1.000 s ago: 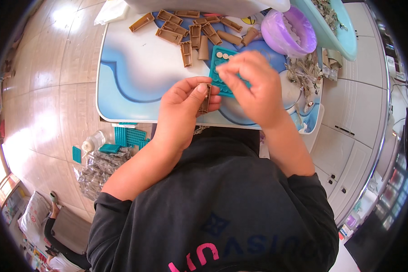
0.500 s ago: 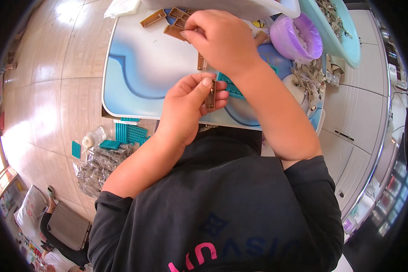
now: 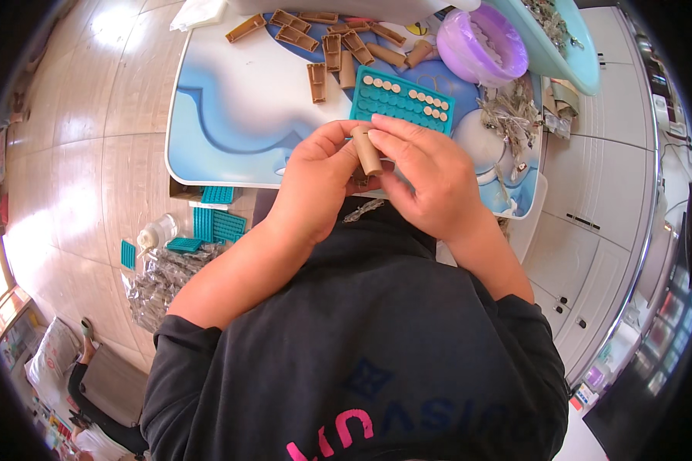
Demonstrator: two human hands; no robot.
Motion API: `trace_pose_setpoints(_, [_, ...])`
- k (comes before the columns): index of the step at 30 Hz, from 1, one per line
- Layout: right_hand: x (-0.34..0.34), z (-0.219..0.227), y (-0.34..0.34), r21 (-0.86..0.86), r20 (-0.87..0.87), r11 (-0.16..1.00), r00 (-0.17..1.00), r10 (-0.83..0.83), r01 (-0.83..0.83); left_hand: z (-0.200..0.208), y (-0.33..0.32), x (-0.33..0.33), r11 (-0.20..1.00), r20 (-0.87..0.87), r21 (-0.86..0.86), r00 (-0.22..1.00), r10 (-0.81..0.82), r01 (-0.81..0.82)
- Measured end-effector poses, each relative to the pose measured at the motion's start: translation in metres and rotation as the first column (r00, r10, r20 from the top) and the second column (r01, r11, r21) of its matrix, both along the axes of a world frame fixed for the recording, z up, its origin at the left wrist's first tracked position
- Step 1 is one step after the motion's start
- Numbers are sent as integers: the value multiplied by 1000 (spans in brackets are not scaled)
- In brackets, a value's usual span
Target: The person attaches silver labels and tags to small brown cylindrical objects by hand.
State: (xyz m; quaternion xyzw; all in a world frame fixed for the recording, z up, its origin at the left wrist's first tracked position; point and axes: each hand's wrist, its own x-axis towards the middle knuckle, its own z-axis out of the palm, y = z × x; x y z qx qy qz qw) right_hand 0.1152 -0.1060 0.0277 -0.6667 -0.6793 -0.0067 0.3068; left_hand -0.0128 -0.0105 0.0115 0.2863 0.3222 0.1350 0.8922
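Note:
Close in front of my body, my left hand [image 3: 315, 173] and my right hand [image 3: 432, 175] meet around a small tan half-round plastic shell [image 3: 368, 150]. Its rounded outer side faces up. Below it, a darker brown hollow piece [image 3: 359, 180] shows partly in the left fingers; whether the two touch is hidden. The fingers of both hands are closed on these pieces. Just beyond lies a teal tray [image 3: 402, 109] with rows of round pits, several holding cream discs. Farther off, several brown shells [image 3: 316, 82] are scattered on the table, some hollow side up.
A purple bowl [image 3: 480, 50] and a light-green basin [image 3: 584, 58] stand at the far right. Clear wrapped bits [image 3: 512, 123] lie on the table's right side. On the floor at left are teal trays [image 3: 227, 224], a bottle [image 3: 158, 232] and a heap of plastic packets [image 3: 169, 280].
My right hand has come back from the far pile with a tan shell and joined my left hand. The brown piece in my left hand is now mostly covered; the teal tray shows more fully.

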Motion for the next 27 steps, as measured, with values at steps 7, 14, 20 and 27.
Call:
trace_pose_setpoints(7, [4, 4, -18, -44, -242, 999, 970, -4, -7, 1, -8, 5, 983, -58, 150, 993, -101, 109])
trace_pose_setpoints(14, [0, 3, -28, 38, -382, 995, 921, -74, 95, -2, -10, 4, 991, 30, 88, 994, -104, 101])
trace_pose_setpoints(20, [-4, 4, -25, 18, -290, 997, 955, -65, 74, 5, -11, 3, 985, 19, 109, 991, -136, 133])
trace_pose_setpoints(27, [-5, -1, -23, 20, -227, 998, 973, -52, 58, 8, -14, 3, 990, 28, 86, 993, -112, 109])
